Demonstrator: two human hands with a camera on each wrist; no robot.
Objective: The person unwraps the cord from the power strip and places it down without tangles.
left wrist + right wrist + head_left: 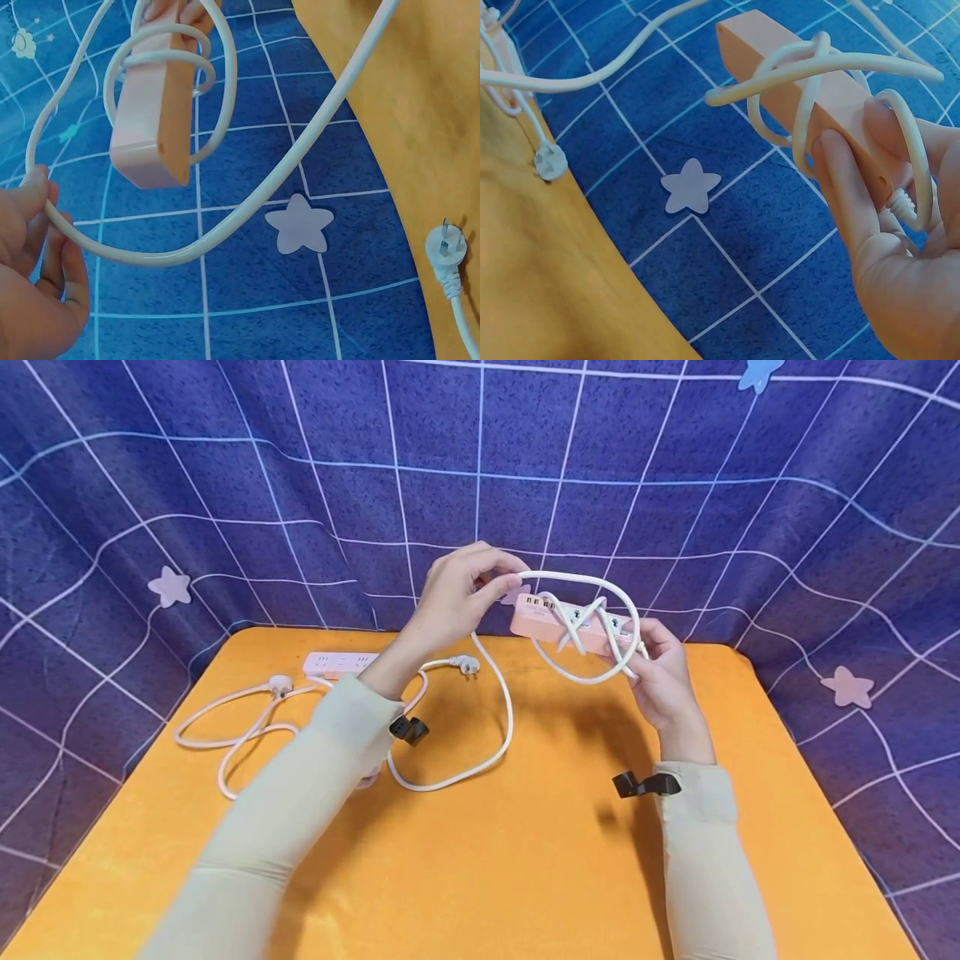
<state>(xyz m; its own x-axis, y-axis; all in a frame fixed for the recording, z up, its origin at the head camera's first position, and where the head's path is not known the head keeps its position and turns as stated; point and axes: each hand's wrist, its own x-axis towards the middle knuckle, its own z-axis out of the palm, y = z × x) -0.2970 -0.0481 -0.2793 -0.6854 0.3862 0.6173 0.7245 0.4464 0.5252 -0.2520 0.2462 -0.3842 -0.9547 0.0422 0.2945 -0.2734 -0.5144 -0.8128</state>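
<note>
A pink power strip [542, 625] hangs above the table, gripped at its cord end by my right hand [663, 681]. White cord [817, 71] crosses over the strip in several loops. In the right wrist view, fingers and thumb close around the strip's body near the ribbed cord exit. My left hand [465, 589] pinches the same cord [172, 257] between thumb and fingers, left of the strip. From there a large loop arcs over to the strip's right end, and another length drops to the table. In the left wrist view the strip [141, 112] points downward.
On the orange table [525, 860], a second pale pink power strip [330, 662] lies at the back left, partly behind my left forearm. Its looped cord and a plug [281, 685] lie nearby. Another plug [467, 667] rests near the back edge. A blue gridded curtain [480, 468] surrounds the table.
</note>
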